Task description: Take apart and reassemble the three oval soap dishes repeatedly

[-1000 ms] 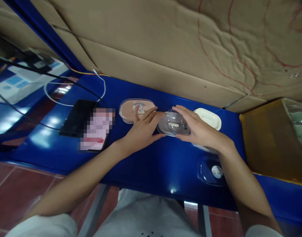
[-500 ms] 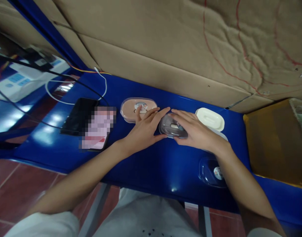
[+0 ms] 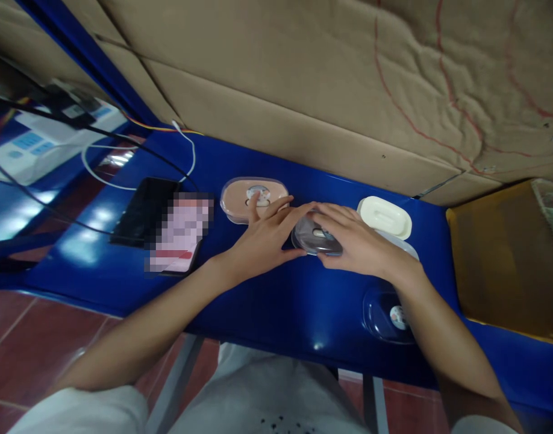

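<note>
A small grey oval box (image 3: pixel 310 235) with a clear lid sits on the blue table between my hands. My left hand (image 3: pixel 265 241) has its thumb at the near edge of the box's left end and its index finger at the far edge; its other fingers spread over a peach oval box (image 3: pixel 234 202) with a clear cover and a round sticker. Around the right end, my right hand (image 3: pixel 353 241) is closed, fingers over the top and thumb at the near side. My fingers hide parts of the lid's rim, so I cannot tell how fully it is seated.
A cream oval dish (image 3: pixel 385 217) lies behind my right hand, beside a whitish translucent piece (image 3: pixel 405 246). Under my right forearm is a clear lid (image 3: pixel 380 316) with a sticker. A phone (image 3: pixel 179 235), a black device (image 3: pixel 143 211) and cables lie left; a cardboard box (image 3: pixel 506 259) stands right.
My right hand has shifted a little left and closed further over the grey box, covering more of its lid. The left hand keeps nearly the same place. The view has shifted slightly.
</note>
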A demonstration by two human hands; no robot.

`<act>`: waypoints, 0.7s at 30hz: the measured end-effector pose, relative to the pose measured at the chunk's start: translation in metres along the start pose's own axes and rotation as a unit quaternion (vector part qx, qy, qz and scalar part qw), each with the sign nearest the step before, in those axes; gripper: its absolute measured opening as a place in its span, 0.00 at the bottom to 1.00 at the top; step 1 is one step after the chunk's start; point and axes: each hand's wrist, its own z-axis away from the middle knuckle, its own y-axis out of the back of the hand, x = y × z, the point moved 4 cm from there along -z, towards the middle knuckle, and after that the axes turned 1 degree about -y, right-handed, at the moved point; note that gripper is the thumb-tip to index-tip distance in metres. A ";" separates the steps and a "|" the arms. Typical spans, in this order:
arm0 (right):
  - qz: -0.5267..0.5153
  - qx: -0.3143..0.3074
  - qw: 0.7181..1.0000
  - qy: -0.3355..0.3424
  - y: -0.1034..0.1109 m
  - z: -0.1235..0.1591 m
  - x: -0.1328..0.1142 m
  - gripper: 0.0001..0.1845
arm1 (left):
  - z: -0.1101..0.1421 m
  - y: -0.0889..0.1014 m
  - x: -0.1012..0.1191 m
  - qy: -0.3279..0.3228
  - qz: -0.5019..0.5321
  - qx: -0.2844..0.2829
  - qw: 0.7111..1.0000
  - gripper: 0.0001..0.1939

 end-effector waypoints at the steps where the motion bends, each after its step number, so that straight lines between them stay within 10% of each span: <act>1: -0.010 -0.005 1.000 -0.006 0.000 0.000 0.001 0.40 | 0.000 0.000 0.000 0.002 -0.002 -0.002 1.000 0.47; 10: -0.030 -0.026 0.999 -0.022 0.007 0.007 0.009 0.41 | 0.001 0.002 0.002 -0.010 -0.015 0.007 1.000 0.42; 21: 0.018 0.085 0.992 -0.091 0.116 0.067 -0.013 0.30 | 0.002 0.006 0.006 -0.021 -0.054 0.052 0.997 0.32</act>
